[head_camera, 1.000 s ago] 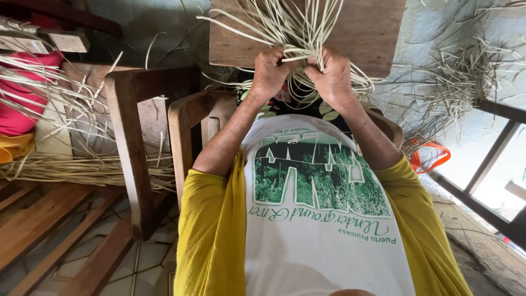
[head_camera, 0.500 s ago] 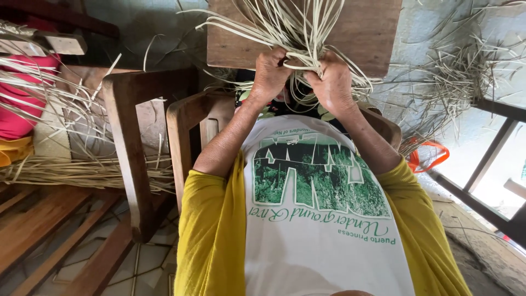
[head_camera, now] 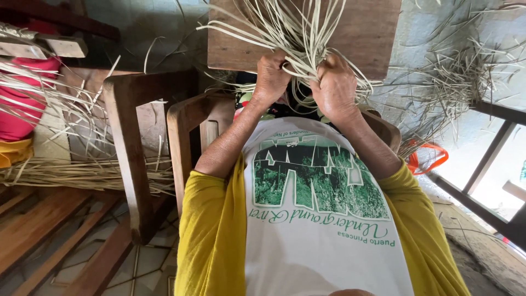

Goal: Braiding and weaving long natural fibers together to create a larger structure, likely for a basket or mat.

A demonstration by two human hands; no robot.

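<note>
Your left hand [head_camera: 272, 75] and right hand [head_camera: 335, 83] sit close together at the far middle of the scene, both w/ backs toward you, buried in a bunch of pale reed strips [head_camera: 296, 33]. Left hand fingers are curled tight & pinching a few strips near the thumb side; right hand fingers are bent over and pressed together around another clump just beside it. The strips fan out up & to both sides from between your hands, lying over a brown wooden board [head_camera: 372, 38] that's propped at the far side, w/ some loops hanging down betw. your wrists. Can't tell exactly how many strips each hand has. Both forearms run up from yellow sleeves [head_camera: 211, 230] over a white shirt w/ a green print [head_camera: 312, 181]. You're sitting in a wooden chair [head_camera: 183, 131]; its arm is just left of your left elbow. Another wooden frame [head_camera: 123, 137] stands further left. More loose strips [head_camera: 82, 170] lie in a long bundle on the left, near a pink cloth [head_camera: 22, 109] at the left edge. On the right, a tangle of scraps [head_camera: 455, 82] lies on the pale floor, w/ an orange loop [head_camera: 430, 159] near your right elbow.
</note>
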